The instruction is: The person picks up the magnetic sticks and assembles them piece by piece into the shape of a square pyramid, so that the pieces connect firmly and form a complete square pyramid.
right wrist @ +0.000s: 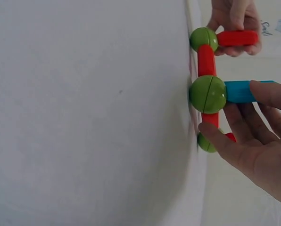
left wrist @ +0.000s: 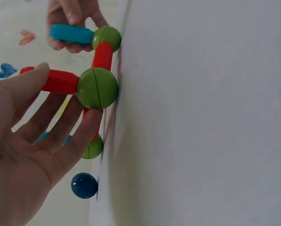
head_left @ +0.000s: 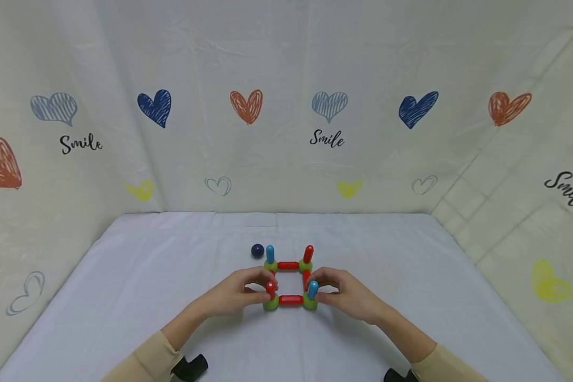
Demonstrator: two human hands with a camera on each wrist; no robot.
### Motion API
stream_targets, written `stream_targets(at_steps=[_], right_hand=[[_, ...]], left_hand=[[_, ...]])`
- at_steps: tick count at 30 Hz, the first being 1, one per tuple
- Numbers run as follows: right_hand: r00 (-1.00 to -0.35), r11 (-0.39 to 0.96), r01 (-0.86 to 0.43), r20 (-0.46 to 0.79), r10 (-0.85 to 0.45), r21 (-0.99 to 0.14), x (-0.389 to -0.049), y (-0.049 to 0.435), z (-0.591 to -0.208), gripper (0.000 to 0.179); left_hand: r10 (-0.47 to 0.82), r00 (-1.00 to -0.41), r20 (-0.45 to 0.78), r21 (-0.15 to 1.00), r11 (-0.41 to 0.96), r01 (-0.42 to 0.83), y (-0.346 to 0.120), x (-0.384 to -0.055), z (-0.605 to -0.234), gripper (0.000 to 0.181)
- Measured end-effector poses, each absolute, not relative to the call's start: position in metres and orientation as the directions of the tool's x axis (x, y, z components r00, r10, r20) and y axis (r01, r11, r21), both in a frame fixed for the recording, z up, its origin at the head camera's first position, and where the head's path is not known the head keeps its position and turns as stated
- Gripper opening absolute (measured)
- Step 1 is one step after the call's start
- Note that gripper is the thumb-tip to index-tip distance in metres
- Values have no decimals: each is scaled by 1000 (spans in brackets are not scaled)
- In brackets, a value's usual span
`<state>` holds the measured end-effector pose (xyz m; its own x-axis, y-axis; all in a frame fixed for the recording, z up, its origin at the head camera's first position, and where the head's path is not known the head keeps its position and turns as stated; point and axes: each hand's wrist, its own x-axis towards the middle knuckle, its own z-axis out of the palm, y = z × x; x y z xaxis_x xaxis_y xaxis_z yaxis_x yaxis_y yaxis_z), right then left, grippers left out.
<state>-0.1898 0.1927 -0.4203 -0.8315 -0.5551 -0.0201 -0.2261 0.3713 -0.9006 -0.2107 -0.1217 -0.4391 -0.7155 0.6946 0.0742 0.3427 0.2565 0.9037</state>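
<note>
A square of red sticks (head_left: 291, 300) joined by green balls (head_left: 310, 303) lies on the white cloth, with one stick standing up from each corner. At the near left corner my left hand (head_left: 234, 292) holds the upright red stick (left wrist: 60, 81), thumb on its side and fingers behind it. My right hand (head_left: 350, 296) grips the upright blue stick (right wrist: 239, 91) at the near right corner. The far corners carry another blue stick (head_left: 270, 253) on the left and a red stick (head_left: 308, 253) on the right. Fingers partly cover the square's two side sticks.
A loose dark blue ball (head_left: 257, 251) rests just beyond the far left corner. White cloth (head_left: 172, 254) covers the table, backed by a curtain (head_left: 286, 154) printed with hearts. Black wrist gear (head_left: 191, 367) shows under the left sleeve.
</note>
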Motion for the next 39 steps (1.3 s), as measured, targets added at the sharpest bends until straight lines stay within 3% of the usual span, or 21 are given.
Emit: stream_targets(at_steps=[15,39], right_hand=[[-854,381,-207,-24,-520,-901,-189,186,-415,27],[-881,435,-240,7,-473,-868,-195,174,-418,25]], left_hand=[[648,-759,62,892,306,333,-117,-213,-437,23],[635,-767,93,845,357,398,-109,-219,-435,28]])
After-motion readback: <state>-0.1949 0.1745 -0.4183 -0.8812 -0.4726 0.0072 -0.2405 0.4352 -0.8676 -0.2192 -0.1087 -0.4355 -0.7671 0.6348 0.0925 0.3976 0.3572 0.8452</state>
